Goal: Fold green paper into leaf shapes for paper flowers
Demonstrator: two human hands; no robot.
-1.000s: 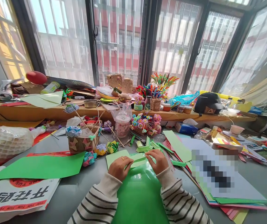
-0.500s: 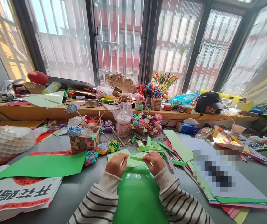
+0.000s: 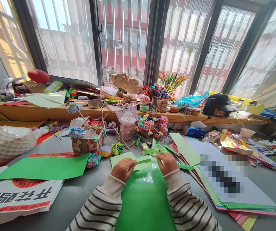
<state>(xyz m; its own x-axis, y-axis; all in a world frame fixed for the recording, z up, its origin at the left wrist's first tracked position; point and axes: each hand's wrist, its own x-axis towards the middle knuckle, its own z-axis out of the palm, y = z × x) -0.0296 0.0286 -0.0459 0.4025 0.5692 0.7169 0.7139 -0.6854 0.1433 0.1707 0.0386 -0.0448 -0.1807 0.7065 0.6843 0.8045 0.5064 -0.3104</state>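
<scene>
My left hand is closed in a pinch on a piece of light green paper, whose folded edge runs between the two hands. At the paper's other end, my right hand has thumb and forefinger pinched together on it. Another part of light green paper shows beyond the left fingers. Under both hands is a glossy, rounded green thing like a balloon. Just past them lies a heap of folded green paper strips.
At left, a green sheet lies over a printed bag. A basket of paper flowers and a lidded cup stand ahead. Stacked coloured paper is at right. A cluttered ledge runs along the windows.
My right hand has shifted slightly right, and my left fingers have slid right along the paper's edge. The view has tilted a little.
</scene>
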